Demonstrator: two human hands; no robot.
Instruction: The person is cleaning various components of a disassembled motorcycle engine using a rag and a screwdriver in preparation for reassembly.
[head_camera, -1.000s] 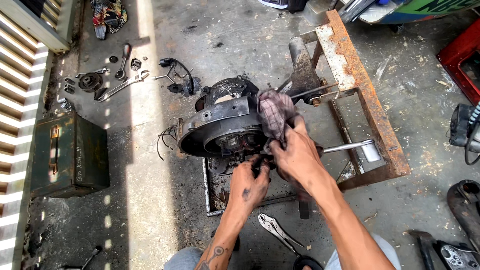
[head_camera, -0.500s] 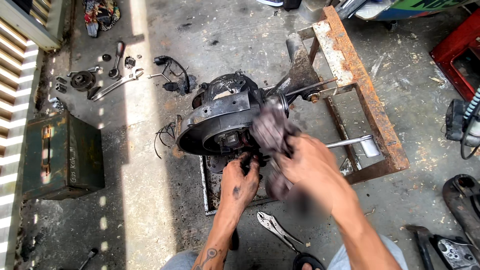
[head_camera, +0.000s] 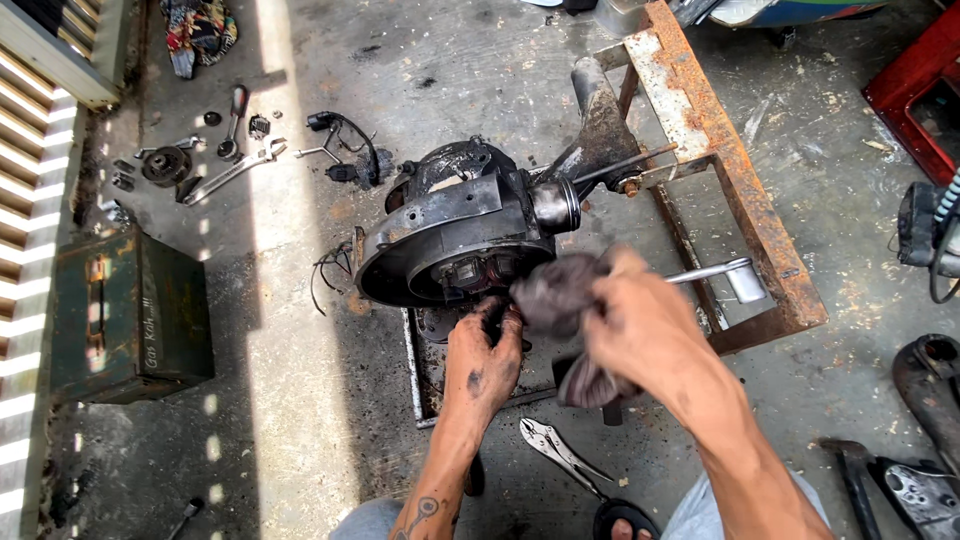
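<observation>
While your right hand grip is clamped on the rag, wipe toward 10 o'clock; keep left hand fingers curled, bracing the engine w/ steady pressure.

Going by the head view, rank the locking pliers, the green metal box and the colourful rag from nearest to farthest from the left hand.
From the left hand:
1. Locking pliers: on the floor just below and to its right.
2. Green metal box: well off to the left, by the wall.
3. Colourful rag: top left corner, beyond the scattered tools.
</observation>
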